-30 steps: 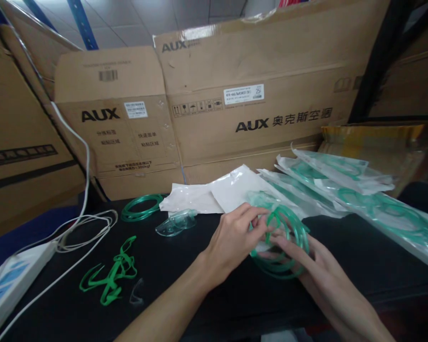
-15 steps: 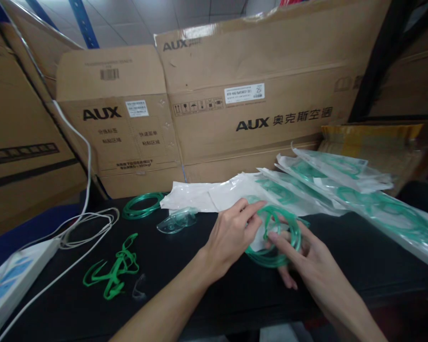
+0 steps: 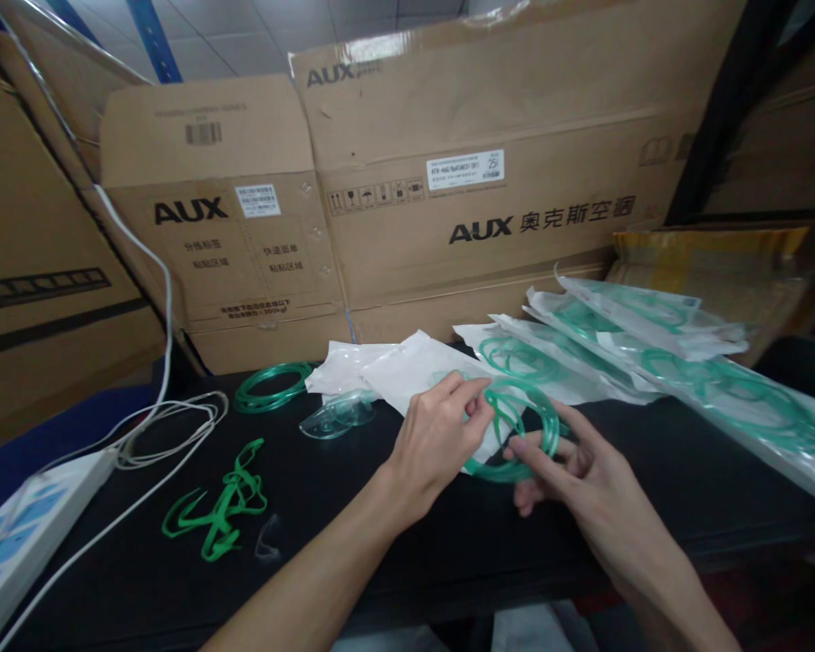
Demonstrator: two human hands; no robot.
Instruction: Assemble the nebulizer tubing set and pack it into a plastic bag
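Note:
A coil of green clear tubing (image 3: 549,421) hangs between my two hands above the black table. My right hand (image 3: 570,462) grips its right side, thumb and fingers closed round it. On the coil's left side my left hand (image 3: 441,435) pinches a green strap or tube end with thumb and forefinger. White paper wrapping (image 3: 400,367) lies behind the hands. Left of my left hand rest clear plastic mask pieces (image 3: 338,417) and another green coil (image 3: 272,388). A tangle of green elastic straps (image 3: 227,507) is nearer the front left, beside a small clear piece (image 3: 267,539).
Several packaged green tubing sets (image 3: 733,394) lie at the right. A white power strip (image 3: 33,534) and looped white cable (image 3: 169,308) occupy the left side. Large cardboard boxes (image 3: 394,244) stand behind the black table (image 3: 326,498).
Both hands and the held coil have shifted slightly left and up. A white wrapper behind them now lies at a different angle, apart from the packages on its right.

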